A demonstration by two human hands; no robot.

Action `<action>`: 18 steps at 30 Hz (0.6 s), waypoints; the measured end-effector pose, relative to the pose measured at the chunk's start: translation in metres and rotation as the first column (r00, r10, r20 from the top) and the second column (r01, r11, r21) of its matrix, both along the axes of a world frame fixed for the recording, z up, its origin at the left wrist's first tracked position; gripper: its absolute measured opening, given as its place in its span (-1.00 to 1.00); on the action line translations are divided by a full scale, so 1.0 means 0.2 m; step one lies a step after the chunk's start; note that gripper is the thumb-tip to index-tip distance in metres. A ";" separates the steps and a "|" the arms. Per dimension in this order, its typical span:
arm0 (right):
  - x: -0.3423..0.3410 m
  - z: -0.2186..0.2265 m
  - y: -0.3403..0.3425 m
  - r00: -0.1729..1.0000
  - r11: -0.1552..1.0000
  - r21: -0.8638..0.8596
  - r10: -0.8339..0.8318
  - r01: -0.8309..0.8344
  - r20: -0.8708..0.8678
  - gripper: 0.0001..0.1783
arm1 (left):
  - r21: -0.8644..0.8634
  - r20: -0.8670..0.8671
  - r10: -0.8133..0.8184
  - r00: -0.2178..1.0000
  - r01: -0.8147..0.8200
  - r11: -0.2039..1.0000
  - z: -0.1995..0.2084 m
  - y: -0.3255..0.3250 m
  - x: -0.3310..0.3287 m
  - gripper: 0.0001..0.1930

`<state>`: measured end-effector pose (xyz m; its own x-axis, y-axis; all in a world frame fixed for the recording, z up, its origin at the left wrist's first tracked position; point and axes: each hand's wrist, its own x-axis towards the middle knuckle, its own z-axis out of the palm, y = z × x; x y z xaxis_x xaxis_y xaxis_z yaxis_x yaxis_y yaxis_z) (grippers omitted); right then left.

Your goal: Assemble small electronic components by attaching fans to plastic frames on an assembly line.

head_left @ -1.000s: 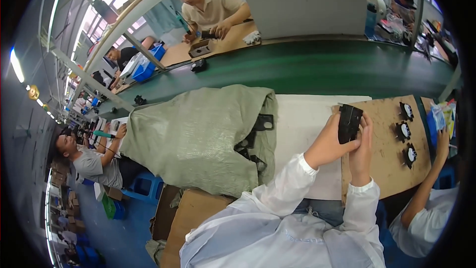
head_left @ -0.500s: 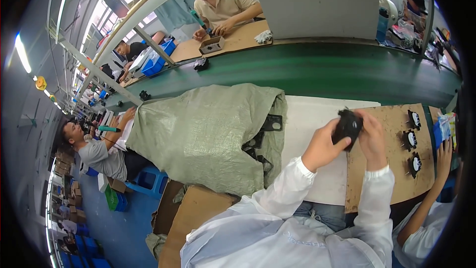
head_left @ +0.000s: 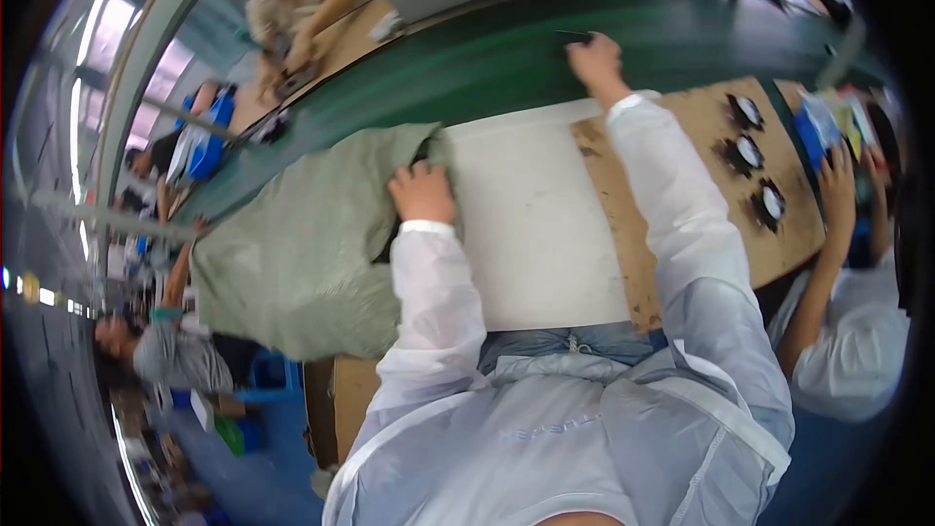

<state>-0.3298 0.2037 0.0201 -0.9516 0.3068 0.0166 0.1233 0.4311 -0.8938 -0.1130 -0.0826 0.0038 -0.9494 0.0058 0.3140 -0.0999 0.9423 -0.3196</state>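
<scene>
My left hand (head_left: 424, 197) is at the mouth of a grey-green woven sack (head_left: 292, 253), its fingers apart and reaching over dark contents that are mostly hidden. Out over the green conveyor belt (head_left: 467, 78), my right arm is stretched far forward. My right hand (head_left: 596, 63) has its fingers closed on a black plastic part (head_left: 577, 38), of which only a thin, blurred edge shows beyond the fingertips. Between the sack and a brown board lies a white sheet (head_left: 536, 224).
Several black parts with white round faces (head_left: 748, 154) sit in a row on the brown cardboard (head_left: 682, 136). A neighbour's hand (head_left: 836, 185) is near a blue package (head_left: 816, 136) at the right. Across the belt a person (head_left: 302, 0) works at a bench.
My hands have parted. The right one has carried the black part forward over the belt, and the left one has moved to the sack's opening. The head view has shifted and turned.
</scene>
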 end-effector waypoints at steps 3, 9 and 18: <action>0.34 0.04 -0.06 0.926 0.938 0.177 0.330 -0.299 -0.183 -0.38 | -0.022 0.366 0.025 0.930 -0.018 1.000 0.09 -0.05 0.01 -0.76; 0.98 0.05 0.18 0.594 0.645 0.106 0.747 -0.757 -0.300 -0.12 | 0.814 -0.014 -0.472 0.882 0.283 0.506 0.44 0.55 0.04 -0.58; 1.48 0.06 0.76 0.939 0.571 -0.770 0.003 -0.285 -0.345 -0.34 | 0.970 -0.209 -0.656 0.725 0.067 -0.234 0.26 1.51 -0.16 -0.63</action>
